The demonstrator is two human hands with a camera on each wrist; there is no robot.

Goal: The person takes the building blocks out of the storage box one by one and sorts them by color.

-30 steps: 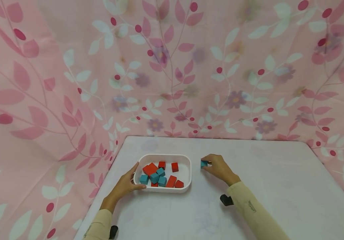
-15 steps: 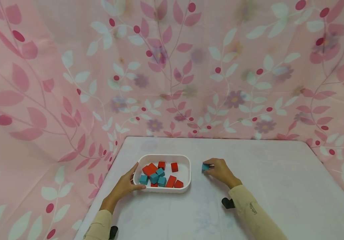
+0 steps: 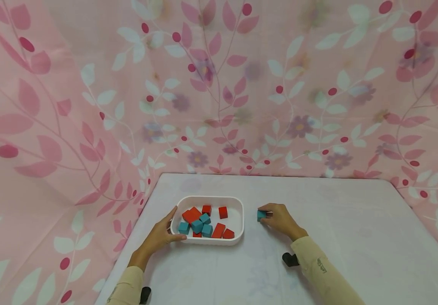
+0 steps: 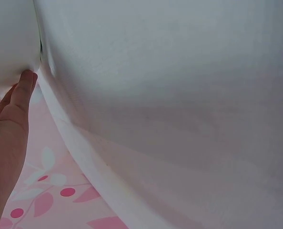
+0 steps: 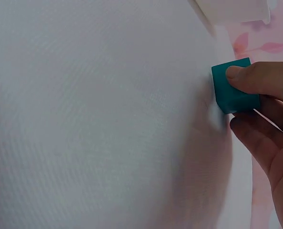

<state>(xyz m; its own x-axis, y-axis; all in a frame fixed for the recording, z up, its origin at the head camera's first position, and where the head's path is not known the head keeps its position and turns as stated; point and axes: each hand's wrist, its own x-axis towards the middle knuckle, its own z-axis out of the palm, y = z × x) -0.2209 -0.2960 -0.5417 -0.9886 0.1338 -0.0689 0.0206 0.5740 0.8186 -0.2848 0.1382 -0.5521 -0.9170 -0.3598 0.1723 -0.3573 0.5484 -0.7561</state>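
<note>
- The right hand [image 3: 280, 218] is clamped on a blue block [image 5: 232, 93], the thumb [image 5: 258, 78] pressed to one face and fingers [image 5: 256, 138] beneath it in the right wrist view.
- That block is to the right of the tray [image 3: 241, 220], near it but apart; whether it touches the table [image 3: 341, 237] I cannot tell.
- The left hand [image 3: 159, 233] grips the tray's left end, its thumb along the near rim and its other fingers at the left side.
- Inside the tray, four more blue blocks [image 3: 196, 226] lie bunched toward the left and middle, one propped on others.
- Red blocks [image 3: 219, 231] lie among and beside them, two near the far side and two near the front, right of the blue ones.
- Beige sleeves [image 3: 323, 269] cover both forearms, with a dark piece [image 3: 290, 259] under each.
- Behind the table hangs a pink cloth [image 3: 241, 106] with leaves and flowers.
</note>
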